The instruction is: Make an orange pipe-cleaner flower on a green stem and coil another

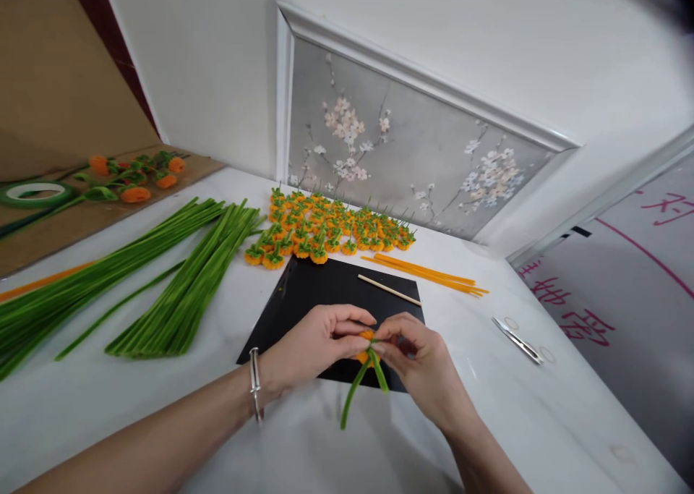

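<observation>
Handwork with fuzzy chenille stems on a white marbled desk (542,429), head-camera view. The left hand (325,341) pinches an orange chenille floret (367,334) between thumb and fingers; the right hand (420,349) pinches, thumb against fingers, the green chenille strips (354,396) at the point where they meet it. The two strip ends hang down, splayed, over the near edge of a black sheet (319,288), above which the floret is held. A silver bracelet (254,384) encircles the left wrist.

A pale wooden stick (389,290) lies near the sheet's far right corner; beyond it, a few orange chenille stems (428,273) lie loosely parallel. Many small green-topped orange florets (303,226) crowd the desk's far edge, below a blossom-patterned wall panel (404,139). Green chenille stems (173,299) fill the desk's left side in two sheaves. Brown cardboard (24,255) at the far left corner carries a roll of green tape (35,194) and a green-leaved orange flower spray (135,194). A slim silver tool (517,341) lies near the right edge.

Writing: beyond the right edge, a whiteboard (645,277) bears pink-red handwritten Chinese characters, seen obliquely and cropped; the lowest resembles 爱, the uppermost 对.
</observation>
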Available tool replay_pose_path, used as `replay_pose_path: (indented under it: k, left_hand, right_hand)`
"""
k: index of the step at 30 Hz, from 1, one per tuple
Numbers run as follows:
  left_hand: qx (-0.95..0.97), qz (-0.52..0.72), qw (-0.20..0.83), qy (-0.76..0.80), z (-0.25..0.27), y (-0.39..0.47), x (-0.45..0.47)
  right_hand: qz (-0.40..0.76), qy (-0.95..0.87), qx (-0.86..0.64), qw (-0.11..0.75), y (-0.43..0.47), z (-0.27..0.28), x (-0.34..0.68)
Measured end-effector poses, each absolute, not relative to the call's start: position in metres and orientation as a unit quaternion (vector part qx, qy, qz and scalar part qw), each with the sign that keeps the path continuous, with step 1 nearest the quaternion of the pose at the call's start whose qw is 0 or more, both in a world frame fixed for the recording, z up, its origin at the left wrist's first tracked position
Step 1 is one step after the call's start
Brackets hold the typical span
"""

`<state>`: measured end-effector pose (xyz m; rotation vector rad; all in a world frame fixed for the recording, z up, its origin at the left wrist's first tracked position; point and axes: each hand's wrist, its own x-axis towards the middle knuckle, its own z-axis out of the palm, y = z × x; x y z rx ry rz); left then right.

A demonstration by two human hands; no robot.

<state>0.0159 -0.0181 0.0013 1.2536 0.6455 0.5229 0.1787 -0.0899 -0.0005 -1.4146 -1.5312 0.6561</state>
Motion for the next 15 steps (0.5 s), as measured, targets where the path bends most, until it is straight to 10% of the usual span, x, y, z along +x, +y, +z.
replay_pose_path:
  k: [10,15]
  left_hand:
    - [0.548,0.147,0.783,0.256,-0.001,-0.012,0.009]
    - [0.658,0.21,0.66,0.296,0.008,-0.018,0.011]
  right_hand:
    - [0.137,-0.811,-0.42,0.384,-0.088,0.004,0.195]
    - [0.345,-0.622,-0.571,0.41,-0.089,0.001,0.197]
